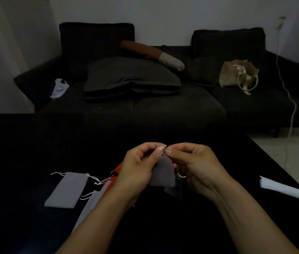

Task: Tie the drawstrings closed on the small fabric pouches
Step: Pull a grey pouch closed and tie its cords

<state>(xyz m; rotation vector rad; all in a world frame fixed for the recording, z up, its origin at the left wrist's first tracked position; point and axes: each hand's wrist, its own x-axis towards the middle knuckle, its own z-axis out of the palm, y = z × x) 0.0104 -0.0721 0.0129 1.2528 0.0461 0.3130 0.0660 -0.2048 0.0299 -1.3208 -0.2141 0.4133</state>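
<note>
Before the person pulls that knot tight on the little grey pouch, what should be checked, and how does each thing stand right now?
1. Both hands on the strings: left hand and right hand pinch at the top of the held grey pouch. Ok.
2. Pouch mouth gathered: it narrows to a point under the fingertips. Ok.
3. Knot formed: hidden by the fingertips. Cannot tell.
4. Pouch lifted free of the dark table: cannot tell.
5. Next pouch within reach: flat grey pouch lies to the left, strings loose. Ok.
6. Lighting: the room is dim. Not ok.
</note>
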